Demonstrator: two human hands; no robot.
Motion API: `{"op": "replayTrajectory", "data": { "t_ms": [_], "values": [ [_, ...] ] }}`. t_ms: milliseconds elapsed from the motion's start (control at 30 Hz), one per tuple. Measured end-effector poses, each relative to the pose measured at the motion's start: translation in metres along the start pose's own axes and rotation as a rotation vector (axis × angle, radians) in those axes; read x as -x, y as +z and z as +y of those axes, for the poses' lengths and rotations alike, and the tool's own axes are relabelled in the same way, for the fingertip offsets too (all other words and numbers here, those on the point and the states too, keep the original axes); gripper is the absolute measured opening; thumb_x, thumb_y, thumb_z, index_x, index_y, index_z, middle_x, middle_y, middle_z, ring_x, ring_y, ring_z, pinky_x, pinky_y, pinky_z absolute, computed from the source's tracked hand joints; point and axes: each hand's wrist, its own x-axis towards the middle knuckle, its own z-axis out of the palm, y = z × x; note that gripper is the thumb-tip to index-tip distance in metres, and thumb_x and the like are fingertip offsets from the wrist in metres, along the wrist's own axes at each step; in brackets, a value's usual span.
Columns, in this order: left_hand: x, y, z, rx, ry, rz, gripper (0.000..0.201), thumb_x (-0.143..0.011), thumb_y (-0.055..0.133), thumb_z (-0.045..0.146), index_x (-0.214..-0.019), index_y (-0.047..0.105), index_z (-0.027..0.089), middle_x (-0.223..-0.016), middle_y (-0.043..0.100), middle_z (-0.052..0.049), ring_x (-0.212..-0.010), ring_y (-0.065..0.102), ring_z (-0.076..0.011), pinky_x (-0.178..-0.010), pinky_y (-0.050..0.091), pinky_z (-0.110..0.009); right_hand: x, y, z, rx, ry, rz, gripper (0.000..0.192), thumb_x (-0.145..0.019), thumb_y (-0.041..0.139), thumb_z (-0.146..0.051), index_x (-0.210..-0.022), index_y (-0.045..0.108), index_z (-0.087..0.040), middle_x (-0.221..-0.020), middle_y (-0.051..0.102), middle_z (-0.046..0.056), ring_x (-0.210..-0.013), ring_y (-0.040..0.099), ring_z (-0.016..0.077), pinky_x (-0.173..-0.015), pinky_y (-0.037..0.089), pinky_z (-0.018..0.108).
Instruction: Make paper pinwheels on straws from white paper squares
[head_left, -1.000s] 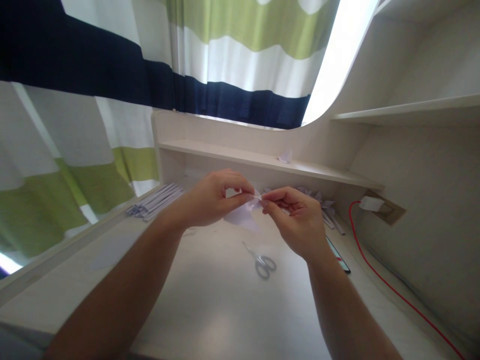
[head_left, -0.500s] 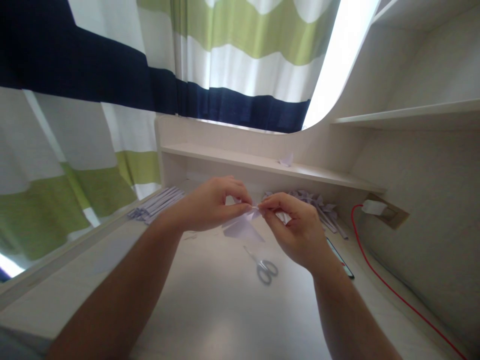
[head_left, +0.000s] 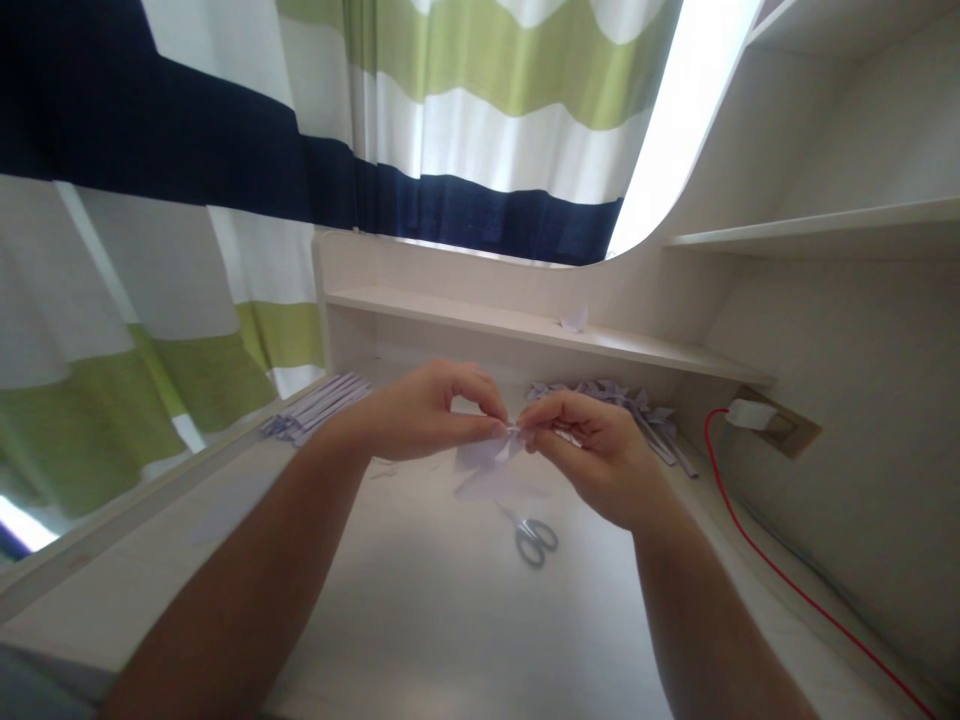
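Between my two hands hangs a pale lilac piece of paper (head_left: 501, 482), cut or folded into pointed flaps. My left hand (head_left: 435, 408) pinches its top edge between thumb and forefinger. Close beside it, my right hand (head_left: 589, 440) pinches the same spot from the right, the fingertips of both hands almost touching. The fingers partly hide the paper's upper part. Just below the paper, a pair of scissors (head_left: 534, 540) with grey handles lies on the white table (head_left: 420, 610), its blades pointing up and left.
Rolled paper sticks (head_left: 322, 405) lie at the back left. Folded paper pieces on sticks (head_left: 637, 405) are piled at the back right. A paper scrap (head_left: 574, 319) rests on the ledge (head_left: 465, 312). A red cable (head_left: 780, 570) runs from the white plug (head_left: 750, 414) along the right side. A flat paper sheet (head_left: 229, 505) lies left.
The paper has turned and dropped slightly, its flaps now spreading to the right over the scissors' tips. My right forearm now covers the phone seen earlier. Both hands keep pinching.
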Motion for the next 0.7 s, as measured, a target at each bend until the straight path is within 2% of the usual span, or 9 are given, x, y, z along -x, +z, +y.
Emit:
{"op": "replayTrajectory", "data": {
  "t_ms": [100,200,333,533,700],
  "values": [
    [0.001,-0.002,0.001,0.061,0.0,-0.013,0.008,-0.09,0.073,0.028,-0.089,0.078,0.022,-0.093,0.078,-0.002,-0.086,0.072,-0.0153,-0.081,0.054,-0.027,-0.004,-0.002,0.003,-0.247,0.095,-0.046,0.004,-0.088,0.074,-0.019,-0.09,0.077,-0.019,-0.079,0.075,0.002,-0.076,0.069,0.0166,-0.071,0.055,0.031],
    [0.0,-0.002,0.002,0.082,0.01,0.03,0.01,-0.088,0.076,0.03,-0.09,0.076,0.02,-0.093,0.076,-0.001,-0.087,0.07,-0.0153,-0.081,0.053,-0.026,-0.007,-0.003,0.004,-0.391,0.133,-0.086,0.005,-0.084,0.08,-0.022,-0.086,0.078,-0.018,-0.074,0.074,0.001,-0.071,0.068,0.0146,-0.07,0.056,0.029],
    [0.0,-0.002,0.003,0.105,0.05,0.082,0.012,-0.084,0.08,0.028,-0.083,0.073,0.019,-0.087,0.072,-0.002,-0.083,0.067,-0.0156,-0.078,0.053,-0.027,-0.009,-0.004,0.008,-0.476,0.171,-0.137,0.011,-0.082,0.084,-0.027,-0.085,0.078,-0.018,-0.072,0.075,0.001,-0.068,0.069,0.0145,-0.069,0.059,0.029],
    [0.0,-0.006,0.006,0.213,0.09,-0.029,0.007,-0.084,0.08,0.026,-0.085,0.078,0.02,-0.091,0.074,-0.006,-0.085,0.071,-0.018,-0.08,0.056,-0.03,-0.008,-0.002,0.015,-0.597,0.191,-0.22,0.016,-0.08,0.087,-0.03,-0.085,0.078,-0.018,-0.074,0.077,0.002,-0.067,0.071,0.0151,-0.068,0.062,0.03],
    [0.001,-0.007,0.006,0.204,0.106,-0.064,0.002,-0.084,0.078,0.019,-0.084,0.079,0.02,-0.094,0.074,-0.006,-0.086,0.071,-0.0181,-0.082,0.056,-0.03,-0.008,-0.002,0.015,-0.612,0.214,-0.251,0.014,-0.077,0.089,-0.026,-0.085,0.079,-0.02,-0.081,0.079,0.003,-0.072,0.073,0.0149,-0.072,0.063,0.029]
  ]
}}
